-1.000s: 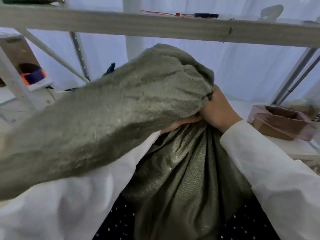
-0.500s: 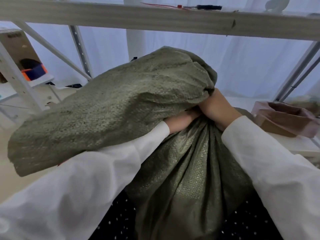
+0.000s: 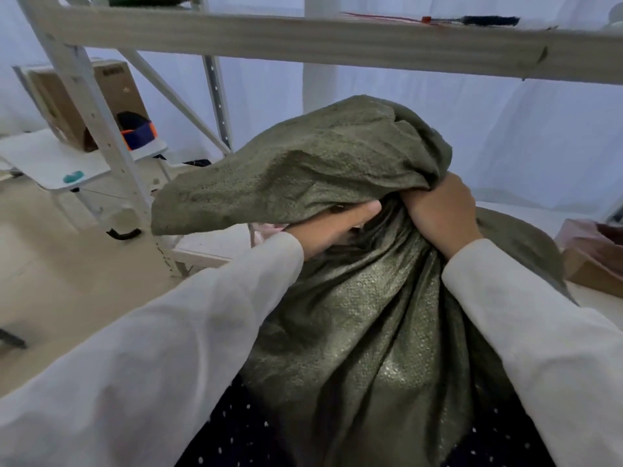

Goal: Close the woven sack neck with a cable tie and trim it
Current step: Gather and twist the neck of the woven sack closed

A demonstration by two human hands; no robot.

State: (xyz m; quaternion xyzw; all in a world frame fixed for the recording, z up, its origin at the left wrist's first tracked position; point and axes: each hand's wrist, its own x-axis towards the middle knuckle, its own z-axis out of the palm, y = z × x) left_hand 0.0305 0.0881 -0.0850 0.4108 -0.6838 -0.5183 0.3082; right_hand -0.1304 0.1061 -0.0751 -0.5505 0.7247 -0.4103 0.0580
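The olive-green woven sack (image 3: pixel 364 332) is gripped at its gathered neck by both the left hand (image 3: pixel 332 229) and right hand (image 3: pixel 438 214), its floppy top now swung further right, ready for tying.

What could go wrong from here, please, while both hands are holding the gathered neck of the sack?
1. Both the left hand and right hand are busy at the sack neck; freeing one to fetch a tie may let the gathers loosen.
2. The loose top flap flops leftward and could get caught in the bunch.
3. A red tie-like strip lies on the shelf above, an awkward reach.
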